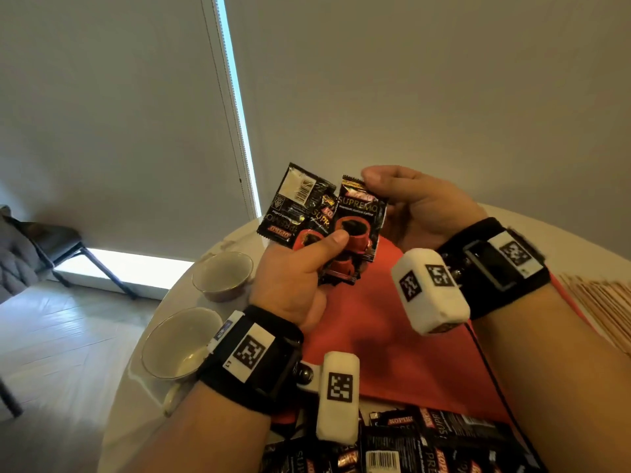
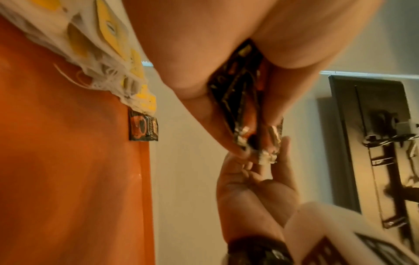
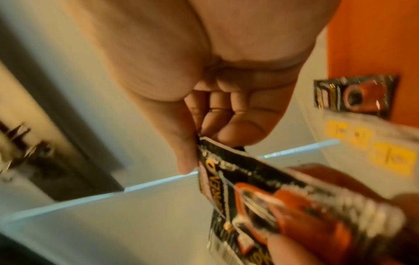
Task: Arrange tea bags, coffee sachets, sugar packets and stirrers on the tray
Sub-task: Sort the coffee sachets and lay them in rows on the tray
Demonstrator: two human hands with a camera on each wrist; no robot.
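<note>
My left hand (image 1: 307,268) holds a fan of several black coffee sachets (image 1: 307,213) upright above the red tray (image 1: 392,353), thumb pressed on their fronts. My right hand (image 1: 396,196) pinches the top corner of the front sachet (image 1: 362,216) between thumb and fingers. The right wrist view shows that pinch (image 3: 199,143) on the sachet (image 3: 272,206) up close. In the left wrist view the sachets (image 2: 244,107) sit in my left hand's grip. One coffee sachet (image 2: 142,128) lies at the tray's (image 2: 68,161) far end beside a row of yellow-tagged tea bags (image 2: 108,53).
Two empty cups (image 1: 222,274) (image 1: 181,343) stand on the round table left of the tray. A pile of loose coffee sachets (image 1: 426,445) lies at the near edge. Wooden stirrers (image 1: 601,302) lie to the right. A chair (image 1: 51,247) stands far left on the floor.
</note>
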